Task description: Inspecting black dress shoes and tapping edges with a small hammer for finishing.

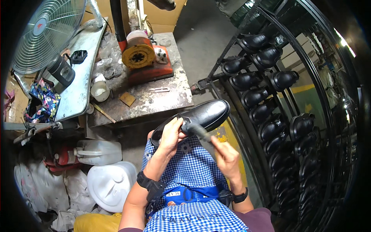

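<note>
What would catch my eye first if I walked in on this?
Probably the glossy black shoe at the centre, held by the left hand, with a motion-blurred tool in the right hand over it. Next, perhaps, the rows of black shoes down the right side. At the upper left, a big round fan also stands out.

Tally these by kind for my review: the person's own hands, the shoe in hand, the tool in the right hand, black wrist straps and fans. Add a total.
Hands: 2, left hand and right hand
Held black shoe: 1
Blurred tool: 1
Black wrist straps: 2, left strap and right strap
Fan: 1
Total: 7
</note>
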Action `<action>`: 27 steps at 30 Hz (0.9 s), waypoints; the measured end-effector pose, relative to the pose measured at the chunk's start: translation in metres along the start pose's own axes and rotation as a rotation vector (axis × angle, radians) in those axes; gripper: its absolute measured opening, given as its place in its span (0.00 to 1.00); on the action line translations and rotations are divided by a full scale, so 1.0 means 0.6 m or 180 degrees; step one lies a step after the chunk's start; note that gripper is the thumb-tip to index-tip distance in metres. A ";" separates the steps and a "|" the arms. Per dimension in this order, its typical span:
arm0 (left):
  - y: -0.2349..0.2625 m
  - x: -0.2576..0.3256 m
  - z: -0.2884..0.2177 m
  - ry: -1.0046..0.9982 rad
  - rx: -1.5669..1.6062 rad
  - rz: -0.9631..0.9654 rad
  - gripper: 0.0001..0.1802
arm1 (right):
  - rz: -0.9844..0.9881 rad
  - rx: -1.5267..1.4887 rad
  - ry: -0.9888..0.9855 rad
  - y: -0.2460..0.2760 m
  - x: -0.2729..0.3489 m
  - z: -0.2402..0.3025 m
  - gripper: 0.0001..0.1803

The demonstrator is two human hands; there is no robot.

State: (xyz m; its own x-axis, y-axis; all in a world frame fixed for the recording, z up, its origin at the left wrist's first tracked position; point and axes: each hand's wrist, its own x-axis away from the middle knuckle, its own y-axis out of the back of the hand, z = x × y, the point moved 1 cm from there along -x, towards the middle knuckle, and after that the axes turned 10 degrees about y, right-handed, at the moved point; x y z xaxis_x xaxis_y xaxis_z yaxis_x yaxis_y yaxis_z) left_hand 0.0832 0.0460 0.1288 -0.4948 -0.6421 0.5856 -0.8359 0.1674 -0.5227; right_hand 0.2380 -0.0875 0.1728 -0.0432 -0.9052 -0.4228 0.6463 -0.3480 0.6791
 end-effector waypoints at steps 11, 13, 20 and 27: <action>0.018 -0.021 0.024 -0.0241 -0.0270 0.0508 0.17 | 0.0112 0.0716 -0.0095 0.015 0.000 -0.029 0.23; 0.002 -0.014 0.027 -0.0190 -0.0110 0.0346 0.17 | -0.0050 0.0982 -0.0341 0.020 -0.005 -0.042 0.24; 0.005 -0.005 0.019 0.0031 0.0157 0.1164 0.33 | -0.0175 0.1008 -0.0226 -0.009 -0.021 -0.051 0.26; 0.011 0.009 0.033 -0.0113 0.0170 0.1031 0.39 | 0.0097 0.1079 -0.0131 -0.009 -0.045 -0.037 0.25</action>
State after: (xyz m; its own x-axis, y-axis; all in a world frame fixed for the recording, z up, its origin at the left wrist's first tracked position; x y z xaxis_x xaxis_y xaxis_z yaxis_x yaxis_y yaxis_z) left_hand 0.0793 0.0290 0.1164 -0.7235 -0.5878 0.3620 -0.6223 0.3284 -0.7105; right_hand 0.2527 -0.0560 0.1674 -0.0630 -0.9231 -0.3795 0.3582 -0.3758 0.8547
